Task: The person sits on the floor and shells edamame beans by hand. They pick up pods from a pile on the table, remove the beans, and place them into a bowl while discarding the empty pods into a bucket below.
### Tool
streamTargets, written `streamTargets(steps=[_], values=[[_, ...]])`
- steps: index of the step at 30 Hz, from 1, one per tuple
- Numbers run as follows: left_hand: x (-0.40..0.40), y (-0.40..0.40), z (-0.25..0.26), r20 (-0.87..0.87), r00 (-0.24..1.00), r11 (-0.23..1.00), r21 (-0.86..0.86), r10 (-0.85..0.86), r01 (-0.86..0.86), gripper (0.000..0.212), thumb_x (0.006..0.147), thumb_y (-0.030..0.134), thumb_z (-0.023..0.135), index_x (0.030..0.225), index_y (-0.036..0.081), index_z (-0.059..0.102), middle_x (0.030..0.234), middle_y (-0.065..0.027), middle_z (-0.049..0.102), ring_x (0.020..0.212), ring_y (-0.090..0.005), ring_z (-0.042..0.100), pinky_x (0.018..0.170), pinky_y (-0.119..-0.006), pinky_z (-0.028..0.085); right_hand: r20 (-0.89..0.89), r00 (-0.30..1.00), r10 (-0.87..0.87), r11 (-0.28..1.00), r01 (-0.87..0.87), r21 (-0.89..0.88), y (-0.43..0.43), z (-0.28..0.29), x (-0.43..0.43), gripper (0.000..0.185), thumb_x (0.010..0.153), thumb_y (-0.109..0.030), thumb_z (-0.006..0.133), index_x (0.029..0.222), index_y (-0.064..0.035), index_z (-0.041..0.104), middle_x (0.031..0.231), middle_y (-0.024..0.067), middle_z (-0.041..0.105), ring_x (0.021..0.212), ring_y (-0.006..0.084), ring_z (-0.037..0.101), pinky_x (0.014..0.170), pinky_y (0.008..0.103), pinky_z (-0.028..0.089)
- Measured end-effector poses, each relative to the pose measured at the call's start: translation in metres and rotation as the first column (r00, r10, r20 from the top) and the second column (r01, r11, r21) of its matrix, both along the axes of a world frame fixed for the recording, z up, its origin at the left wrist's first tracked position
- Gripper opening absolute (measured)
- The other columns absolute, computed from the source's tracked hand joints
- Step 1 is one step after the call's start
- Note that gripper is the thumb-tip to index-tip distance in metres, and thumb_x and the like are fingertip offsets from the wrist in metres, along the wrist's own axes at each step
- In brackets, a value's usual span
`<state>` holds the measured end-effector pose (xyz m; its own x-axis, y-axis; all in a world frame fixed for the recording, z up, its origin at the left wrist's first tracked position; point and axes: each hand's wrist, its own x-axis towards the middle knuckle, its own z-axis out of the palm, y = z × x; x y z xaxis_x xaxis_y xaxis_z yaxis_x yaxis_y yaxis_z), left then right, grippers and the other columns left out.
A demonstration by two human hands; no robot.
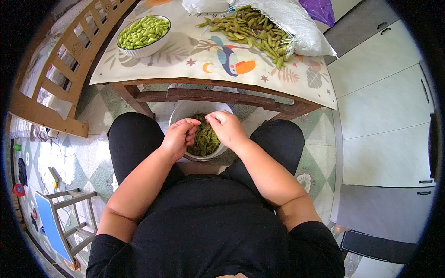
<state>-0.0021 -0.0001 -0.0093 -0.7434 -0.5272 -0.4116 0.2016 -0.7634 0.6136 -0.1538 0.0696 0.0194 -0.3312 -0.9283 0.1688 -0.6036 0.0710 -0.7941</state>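
Observation:
My left hand [180,137] is curled above the left side of a white bucket [177,110], its thumb and forefinger together. Close beside it, my right hand [227,128] has its fingertips pinched over the bucket. Whether either hand holds something small is not visible. Inside the bucket, between my knees, lie green and brownish bean pods [205,140]. A white ribbed bowl [147,51] full of shelled green beans [143,32] stands at the table's left. Unshelled bean pods [243,28] are heaped at the table's back right, beside the mouth of a white woven sack [295,22].
The wooden table [156,71] has a printed cover and stands just beyond the bucket. A wooden bed rail [55,83] is on the left, and a blue-topped stool [52,222] lies at lower left. Cabinets [382,139] line the right. A purple bag [318,12] is behind the sack.

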Motion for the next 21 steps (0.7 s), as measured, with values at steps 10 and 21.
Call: streamTargets(steps=[10, 21], values=[[-0.005, -0.002, -0.026, 0.193, 0.981, 0.822, -0.554, -0.023, 0.128, 0.025, 0.088, 0.016, 0.042, 0.108, 0.002, 0.047, 0.055, 0.0049, 0.038, 0.043, -0.0046, 0.029, 0.040, -0.018, 0.024, -0.072, 0.982, -0.174, 0.967, 0.156, -0.200, 0.003, 0.028, -0.004, 0.022, 0.071, -0.021, 0.065, 0.064, -0.0032, 0.054, 0.056, 0.0088, 0.052, 0.047, 0.0186, 0.048, 0.048, 0.0289, 0.041], [-0.007, 0.004, 0.000, 0.318, 0.948, 0.848, -0.503, 0.002, 0.167, 0.021, 0.088, 0.021, 0.044, 0.096, 0.005, 0.055, 0.051, 0.0074, 0.034, 0.041, -0.0036, 0.027, 0.038, -0.019, 0.022, -0.375, 0.708, -0.599, 0.799, 0.492, -0.347, -0.013, 0.100, -0.112, 0.018, 0.075, -0.021, 0.058, 0.084, -0.0057, 0.058, 0.082, 0.0088, 0.058, 0.071, 0.0243, 0.056, 0.065, 0.0340, 0.044]])
